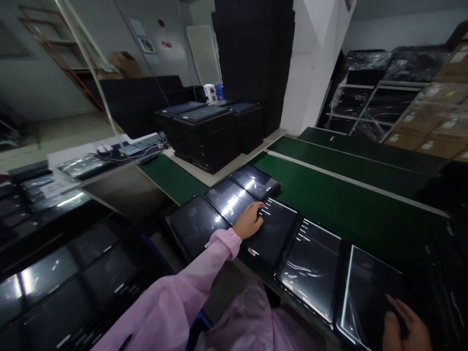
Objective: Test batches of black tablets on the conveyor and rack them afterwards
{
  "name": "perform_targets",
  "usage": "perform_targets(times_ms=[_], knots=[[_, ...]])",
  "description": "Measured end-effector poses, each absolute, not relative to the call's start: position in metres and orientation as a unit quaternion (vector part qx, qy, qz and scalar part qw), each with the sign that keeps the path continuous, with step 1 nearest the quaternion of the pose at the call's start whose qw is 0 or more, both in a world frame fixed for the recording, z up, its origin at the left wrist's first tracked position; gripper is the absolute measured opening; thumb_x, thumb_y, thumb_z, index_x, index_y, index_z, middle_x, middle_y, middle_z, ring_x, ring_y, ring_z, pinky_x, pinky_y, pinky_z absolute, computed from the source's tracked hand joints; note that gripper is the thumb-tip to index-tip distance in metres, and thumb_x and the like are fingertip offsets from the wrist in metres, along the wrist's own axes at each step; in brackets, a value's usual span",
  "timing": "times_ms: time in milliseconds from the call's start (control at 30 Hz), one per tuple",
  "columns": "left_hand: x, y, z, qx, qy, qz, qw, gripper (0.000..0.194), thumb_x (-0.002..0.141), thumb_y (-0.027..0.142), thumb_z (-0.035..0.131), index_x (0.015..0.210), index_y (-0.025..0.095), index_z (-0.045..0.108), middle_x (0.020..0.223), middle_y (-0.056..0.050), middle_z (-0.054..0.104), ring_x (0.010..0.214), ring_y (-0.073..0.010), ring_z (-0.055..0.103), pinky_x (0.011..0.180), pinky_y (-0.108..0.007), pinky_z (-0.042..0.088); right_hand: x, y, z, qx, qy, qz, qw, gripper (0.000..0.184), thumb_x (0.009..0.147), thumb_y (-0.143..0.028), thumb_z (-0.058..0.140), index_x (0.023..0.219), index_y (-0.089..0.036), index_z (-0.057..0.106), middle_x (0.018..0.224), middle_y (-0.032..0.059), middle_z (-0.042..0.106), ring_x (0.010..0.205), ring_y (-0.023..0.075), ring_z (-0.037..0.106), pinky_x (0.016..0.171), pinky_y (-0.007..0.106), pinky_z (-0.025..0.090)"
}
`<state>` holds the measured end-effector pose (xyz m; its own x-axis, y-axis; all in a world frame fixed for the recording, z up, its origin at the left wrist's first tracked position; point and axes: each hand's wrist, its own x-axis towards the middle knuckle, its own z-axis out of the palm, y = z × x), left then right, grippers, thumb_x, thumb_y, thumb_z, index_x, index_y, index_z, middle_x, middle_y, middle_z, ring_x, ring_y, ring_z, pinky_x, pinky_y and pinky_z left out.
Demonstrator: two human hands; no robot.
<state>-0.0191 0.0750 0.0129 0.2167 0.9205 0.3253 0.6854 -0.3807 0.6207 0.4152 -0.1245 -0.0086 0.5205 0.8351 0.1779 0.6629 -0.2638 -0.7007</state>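
Observation:
My left hand (248, 220) reaches across to a tablet (280, 226) whose dark screen shows a short white text menu. Its fingertips are at the upper left of that screen, and it holds nothing. To the right lies another tablet (310, 265) showing a similar text list, under shiny film. My right hand (407, 324) is over the lower right of a third dark tablet (365, 292), thumb and fingers apart; whether it touches the screen I cannot tell. Left of my left hand, several dark glossy tablets (199, 222) lie side by side.
The green-topped bench (351, 195) runs to the right. Black stacked trays (208, 136) with screens on top stand ahead, before a tall black stack (252, 63). More dark screens (69, 273) lie at lower left. Cartons (435, 117) and a wrapped rack (365, 92) stand at far right.

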Motion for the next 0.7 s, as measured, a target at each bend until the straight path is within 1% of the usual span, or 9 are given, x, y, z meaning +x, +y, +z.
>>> perform_targets(times_ms=[67, 200, 267, 367, 433, 500, 567, 633, 700], knots=[[-0.018, 0.080, 0.015, 0.772, 0.516, 0.326, 0.179, 0.048, 0.084, 0.008, 0.052, 0.131, 0.015, 0.057, 0.135, -0.014, 0.064, 0.138, -0.0257, 0.054, 0.121, -0.048, 0.044, 0.411, -0.126, -0.006, -0.781, -0.482, 0.106, 0.382, 0.057, 0.091, -0.061, 0.048, 0.125, -0.019, 0.064, 0.131, 0.0215, 0.066, 0.118, 0.0430, 0.064, 0.088, 0.056, 0.053], [-0.003, 0.081, 0.025, 0.797, 0.494, 0.308, 0.164, 0.044, 0.083, 0.007, 0.052, 0.126, 0.017, 0.060, 0.128, -0.013, 0.066, 0.142, -0.0287, 0.048, 0.126, -0.054, 0.037, 0.399, -0.128, 0.000, -0.776, -0.483, 0.083, 0.398, 0.057, 0.093, -0.060, 0.047, 0.126, -0.016, 0.062, 0.129, 0.0201, 0.067, 0.118, 0.0389, 0.065, 0.095, 0.053, 0.051], [0.015, 0.076, 0.032, 0.820, 0.460, 0.297, 0.167, 0.046, 0.084, 0.007, 0.050, 0.127, 0.017, 0.060, 0.129, -0.013, 0.066, 0.141, -0.0281, 0.049, 0.124, -0.051, 0.041, 0.391, -0.125, 0.003, -0.770, -0.486, 0.074, 0.406, 0.057, 0.094, -0.059, 0.047, 0.127, -0.015, 0.061, 0.130, 0.0196, 0.067, 0.119, 0.0365, 0.064, 0.099, 0.051, 0.050], [0.052, 0.065, 0.037, 0.859, 0.377, 0.277, 0.210, 0.049, 0.081, 0.005, 0.050, 0.129, 0.017, 0.059, 0.133, -0.014, 0.065, 0.141, -0.0256, 0.050, 0.122, -0.044, 0.044, 0.380, -0.116, 0.006, -0.755, -0.502, 0.080, 0.414, 0.053, 0.097, -0.056, 0.045, 0.130, -0.016, 0.059, 0.132, 0.0185, 0.066, 0.123, 0.0341, 0.063, 0.104, 0.051, 0.049], [0.075, 0.059, 0.037, 0.879, 0.339, 0.254, 0.221, 0.050, 0.082, 0.005, 0.052, 0.129, 0.017, 0.058, 0.133, -0.013, 0.065, 0.143, -0.0262, 0.050, 0.127, -0.048, 0.039, 0.373, -0.108, 0.007, -0.740, -0.520, 0.087, 0.417, 0.050, 0.098, -0.052, 0.045, 0.130, -0.017, 0.058, 0.132, 0.0177, 0.067, 0.123, 0.0326, 0.063, 0.106, 0.052, 0.049], [0.088, 0.055, 0.035, 0.889, 0.330, 0.233, 0.215, 0.047, 0.083, 0.006, 0.052, 0.129, 0.017, 0.058, 0.133, -0.013, 0.067, 0.144, -0.0288, 0.049, 0.130, -0.056, 0.032, 0.368, -0.099, 0.007, -0.721, -0.544, 0.088, 0.419, 0.046, 0.098, -0.049, 0.045, 0.130, -0.018, 0.057, 0.130, 0.0174, 0.067, 0.123, 0.0311, 0.063, 0.108, 0.052, 0.048], [0.090, 0.053, 0.032, 0.887, 0.337, 0.233, 0.212, 0.046, 0.085, 0.006, 0.052, 0.129, 0.017, 0.058, 0.133, -0.013, 0.067, 0.145, -0.0302, 0.049, 0.130, -0.060, 0.028, 0.367, -0.088, 0.007, -0.710, -0.565, 0.081, 0.413, 0.045, 0.099, -0.045, 0.045, 0.131, -0.017, 0.057, 0.131, 0.0175, 0.067, 0.124, 0.0303, 0.063, 0.109, 0.052, 0.048], [0.079, 0.050, 0.030, 0.873, 0.353, 0.261, 0.213, 0.046, 0.086, 0.006, 0.050, 0.130, 0.016, 0.057, 0.134, -0.013, 0.067, 0.146, -0.0292, 0.047, 0.131, -0.058, 0.028, 0.369, -0.077, 0.006, -0.705, -0.578, 0.066, 0.405, 0.045, 0.099, -0.044, 0.043, 0.132, -0.016, 0.056, 0.132, 0.0183, 0.066, 0.125, 0.0306, 0.061, 0.111, 0.053, 0.047], [0.058, 0.045, 0.026, 0.847, 0.383, 0.300, 0.214, 0.047, 0.088, 0.007, 0.048, 0.134, 0.015, 0.055, 0.136, -0.014, 0.064, 0.146, -0.0282, 0.047, 0.130, -0.055, 0.031, 0.372, -0.068, 0.005, -0.704, -0.590, 0.054, 0.391, 0.046, 0.098, -0.045, 0.043, 0.129, -0.015, 0.058, 0.129, 0.0198, 0.067, 0.124, 0.0325, 0.061, 0.110, 0.054, 0.047]])
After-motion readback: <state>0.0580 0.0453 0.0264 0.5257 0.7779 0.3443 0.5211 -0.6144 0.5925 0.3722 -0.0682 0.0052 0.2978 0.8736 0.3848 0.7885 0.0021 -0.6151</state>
